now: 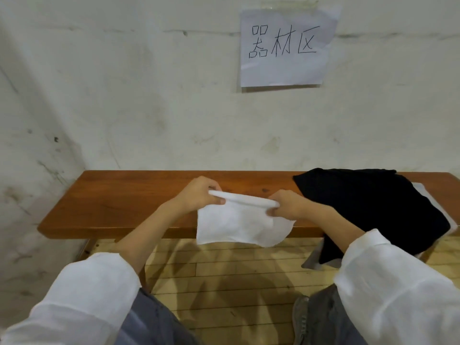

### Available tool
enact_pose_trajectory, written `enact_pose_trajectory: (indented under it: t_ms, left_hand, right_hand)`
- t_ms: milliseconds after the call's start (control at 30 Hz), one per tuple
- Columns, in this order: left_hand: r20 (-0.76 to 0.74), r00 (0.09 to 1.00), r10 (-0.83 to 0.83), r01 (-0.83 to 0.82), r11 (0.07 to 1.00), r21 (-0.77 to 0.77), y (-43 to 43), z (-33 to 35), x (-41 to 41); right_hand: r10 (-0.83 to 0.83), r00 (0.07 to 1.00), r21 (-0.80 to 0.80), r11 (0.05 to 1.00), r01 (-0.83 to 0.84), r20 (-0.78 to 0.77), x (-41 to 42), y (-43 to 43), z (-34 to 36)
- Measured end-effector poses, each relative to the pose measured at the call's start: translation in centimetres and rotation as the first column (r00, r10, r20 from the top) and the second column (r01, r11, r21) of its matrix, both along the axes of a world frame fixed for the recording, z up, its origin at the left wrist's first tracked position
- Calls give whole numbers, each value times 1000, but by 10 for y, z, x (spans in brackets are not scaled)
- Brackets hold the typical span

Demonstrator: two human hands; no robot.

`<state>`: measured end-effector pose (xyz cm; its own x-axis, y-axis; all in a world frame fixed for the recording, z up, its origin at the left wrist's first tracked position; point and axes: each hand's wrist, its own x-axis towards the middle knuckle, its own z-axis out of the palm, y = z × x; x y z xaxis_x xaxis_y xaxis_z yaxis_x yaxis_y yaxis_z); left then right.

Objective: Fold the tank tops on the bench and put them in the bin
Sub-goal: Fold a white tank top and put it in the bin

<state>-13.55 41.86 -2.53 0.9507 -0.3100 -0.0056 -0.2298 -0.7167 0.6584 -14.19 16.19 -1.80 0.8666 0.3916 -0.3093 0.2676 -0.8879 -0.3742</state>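
Observation:
A white tank top (240,224), folded into a small rectangle, hangs in the air over the front edge of the wooden bench (129,197). My left hand (199,194) pinches its upper left corner and my right hand (290,204) pinches its upper right corner, with the top edge stretched between them. A black tank top (373,207) lies spread on the right part of the bench and droops over the front edge. A grey garment (430,197) shows beneath it. No bin is in view.
The bench stands against a white wall (149,108) with a paper sign (286,46) taped up. A side wall closes in on the left. Pale wooden floor (224,282) lies below, with my knees at the bottom.

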Motion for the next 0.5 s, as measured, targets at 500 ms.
enact_pose_trajectory:
  t_ms: [500]
  left_hand:
    - [359, 888, 288, -215, 949, -231, -1, 66, 46]
  right_hand:
    - [-245, 847, 279, 953, 120, 471, 62, -5, 68]
